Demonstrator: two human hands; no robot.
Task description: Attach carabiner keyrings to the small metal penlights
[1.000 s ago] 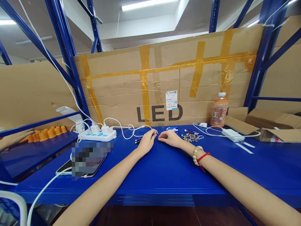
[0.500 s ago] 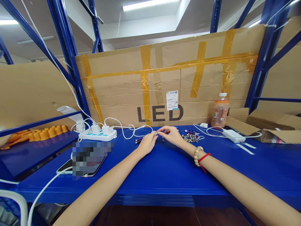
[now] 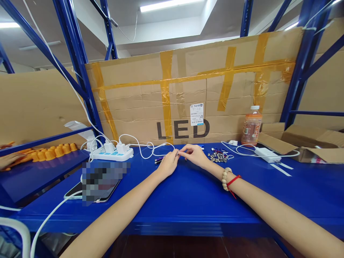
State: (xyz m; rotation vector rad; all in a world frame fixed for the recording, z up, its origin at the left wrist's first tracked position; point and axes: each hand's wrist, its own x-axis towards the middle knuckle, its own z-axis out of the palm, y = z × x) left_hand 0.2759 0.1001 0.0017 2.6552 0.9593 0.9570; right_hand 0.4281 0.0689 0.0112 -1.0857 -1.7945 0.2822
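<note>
Over the middle of the blue table (image 3: 188, 200), my left hand (image 3: 169, 162) and my right hand (image 3: 194, 154) meet at the fingertips. Both are closed in a pinch around something small, partly hidden by the fingers and too small to name. A dark pen-like item (image 3: 159, 160) lies just left of my left hand. To the right of my right hand is a pile of small shiny metal parts (image 3: 219, 156). A bead bracelet (image 3: 225, 179) and a red cord (image 3: 233, 182) circle my right wrist.
A white power strip (image 3: 113, 154) with plugs and cables stands at the left, behind a phone or tablet-like device (image 3: 110, 193). An orange drink bottle (image 3: 252, 127), a white adapter (image 3: 267, 155) and an open cardboard box (image 3: 317, 145) are at the right. Another person's hand (image 3: 12, 160) is by orange parts (image 3: 51, 153).
My hands stay together in nearly the same place, with only slight finger movement. At the far left, the other person's hand has come further into view over the orange parts.
</note>
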